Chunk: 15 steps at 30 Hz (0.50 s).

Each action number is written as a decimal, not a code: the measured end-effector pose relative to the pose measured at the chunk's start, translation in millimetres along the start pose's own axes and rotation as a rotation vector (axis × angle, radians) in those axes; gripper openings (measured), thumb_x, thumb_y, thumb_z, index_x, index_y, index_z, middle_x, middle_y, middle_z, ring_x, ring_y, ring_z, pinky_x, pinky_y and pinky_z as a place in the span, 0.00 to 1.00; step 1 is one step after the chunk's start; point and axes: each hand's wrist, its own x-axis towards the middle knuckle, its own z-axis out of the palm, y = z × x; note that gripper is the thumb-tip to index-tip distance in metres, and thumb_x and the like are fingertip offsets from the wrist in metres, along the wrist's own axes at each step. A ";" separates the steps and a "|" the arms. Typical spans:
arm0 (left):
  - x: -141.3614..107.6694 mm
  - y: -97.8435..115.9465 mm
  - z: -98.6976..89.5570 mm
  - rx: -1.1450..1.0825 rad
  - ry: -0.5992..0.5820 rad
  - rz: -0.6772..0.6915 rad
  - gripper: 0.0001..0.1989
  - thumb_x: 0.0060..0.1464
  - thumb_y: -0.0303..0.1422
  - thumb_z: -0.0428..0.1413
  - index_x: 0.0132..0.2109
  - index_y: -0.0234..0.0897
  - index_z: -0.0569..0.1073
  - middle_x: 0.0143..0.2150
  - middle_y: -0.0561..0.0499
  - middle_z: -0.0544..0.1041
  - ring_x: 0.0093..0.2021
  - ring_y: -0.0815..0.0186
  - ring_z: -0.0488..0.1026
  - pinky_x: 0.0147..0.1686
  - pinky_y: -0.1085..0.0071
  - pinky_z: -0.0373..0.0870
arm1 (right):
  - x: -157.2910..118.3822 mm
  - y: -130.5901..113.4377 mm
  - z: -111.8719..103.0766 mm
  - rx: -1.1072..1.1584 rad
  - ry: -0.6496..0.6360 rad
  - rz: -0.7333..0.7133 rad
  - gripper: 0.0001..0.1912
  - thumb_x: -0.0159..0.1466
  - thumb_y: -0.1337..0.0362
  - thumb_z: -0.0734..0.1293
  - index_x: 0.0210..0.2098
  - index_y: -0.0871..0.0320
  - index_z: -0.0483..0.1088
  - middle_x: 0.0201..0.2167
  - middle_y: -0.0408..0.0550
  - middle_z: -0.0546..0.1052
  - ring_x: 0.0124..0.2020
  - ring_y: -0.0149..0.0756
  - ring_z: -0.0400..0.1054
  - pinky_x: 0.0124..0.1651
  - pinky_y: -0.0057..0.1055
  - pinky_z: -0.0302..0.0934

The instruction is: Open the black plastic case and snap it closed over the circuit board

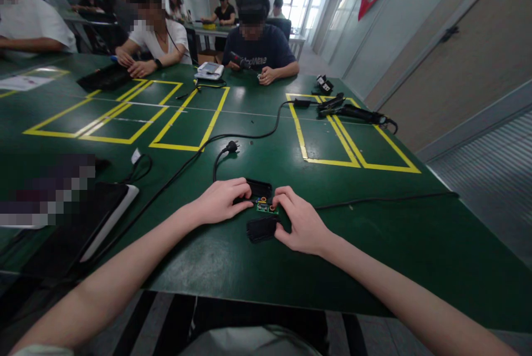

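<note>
A small green circuit board (262, 208) with copper coils lies between my two hands, just in front of an open black plastic case half (261, 186). Nearer to me is the other black case half (261, 230), flat on the table. My left hand (224, 201) is closed, thumb and fingers pinching the black cable at the board's left end. My right hand (301, 220) curls over the board's right end with its fingers on it, while its thumb touches the near case half. The right fingertips' exact contact is partly hidden.
A black power plug (231, 147) lies beyond my left hand, and a long black cable (266, 135) crosses the green table (199, 259). At the left is a dark tablet-like device (103, 217). Black tools (349, 112) rest far right. Co-workers sit opposite, one by a white device (209, 70).
</note>
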 end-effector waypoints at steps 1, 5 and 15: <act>0.3 -0.8 -0.4 0.000 0.003 0.000 0.07 0.66 0.36 0.55 0.39 0.38 0.71 0.36 0.54 0.72 0.32 0.67 0.70 0.31 0.72 0.62 | 0.6 -1.8 2.4 -0.027 0.019 0.022 0.18 0.54 0.69 0.66 0.44 0.54 0.62 0.50 0.55 0.71 0.43 0.45 0.71 0.45 0.40 0.69; 1.3 -2.8 -1.9 -0.017 0.019 0.003 0.08 0.67 0.36 0.54 0.39 0.38 0.70 0.36 0.53 0.72 0.33 0.66 0.71 0.33 0.72 0.63 | 2.4 -2.4 3.8 -0.074 0.080 0.052 0.17 0.57 0.68 0.65 0.45 0.54 0.61 0.49 0.57 0.72 0.45 0.47 0.72 0.44 0.40 0.70; 1.0 -3.1 -13.1 -0.265 0.079 -0.005 0.10 0.65 0.37 0.56 0.37 0.36 0.73 0.33 0.52 0.71 0.31 0.68 0.68 0.32 0.72 0.65 | 0.6 28.9 -29.0 0.189 0.014 0.049 0.07 0.72 0.64 0.63 0.43 0.56 0.72 0.33 0.47 0.78 0.28 0.34 0.70 0.30 0.30 0.65</act>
